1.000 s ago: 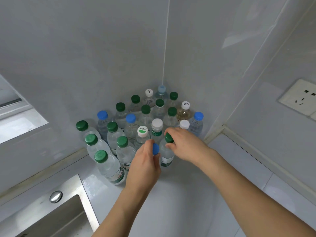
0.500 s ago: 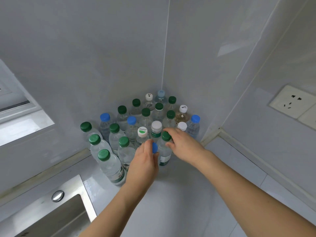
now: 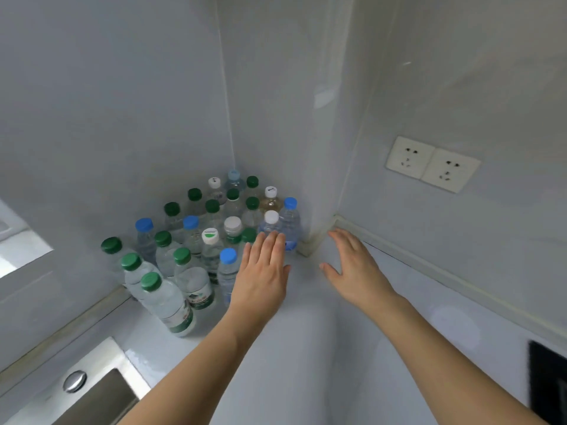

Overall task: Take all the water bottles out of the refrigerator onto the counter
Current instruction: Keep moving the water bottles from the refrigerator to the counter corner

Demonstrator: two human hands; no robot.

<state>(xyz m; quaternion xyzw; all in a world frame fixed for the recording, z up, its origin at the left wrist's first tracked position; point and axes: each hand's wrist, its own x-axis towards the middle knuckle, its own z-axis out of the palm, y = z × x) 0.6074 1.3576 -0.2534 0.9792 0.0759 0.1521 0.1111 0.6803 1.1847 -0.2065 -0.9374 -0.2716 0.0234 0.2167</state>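
Both hands are spreading flat and holding nothing: the left hand (image 3: 263, 273) beside the clear plastic water bottles (image 3: 196, 240), the right hand (image 3: 356, 266) over the white bench (image 3: 306, 348). The bottles are standing clustered in the corner; they probably are light, smooth and squeezable, best gripped around the body.

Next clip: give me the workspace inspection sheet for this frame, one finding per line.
Surface: white counter, bare patch in front of the bottles.
Job's things: bottles upright, clustered in the wall corner; green, blue and white caps.
Clutter: nothing seen.
Grippers: left hand open, flat, fingers by the front bottles, holding nothing; right hand open above the counter, holding nothing.
Cables: nothing seen.
Surroundings: sink at lower left; double socket on the right wall; refrigerator not in view.
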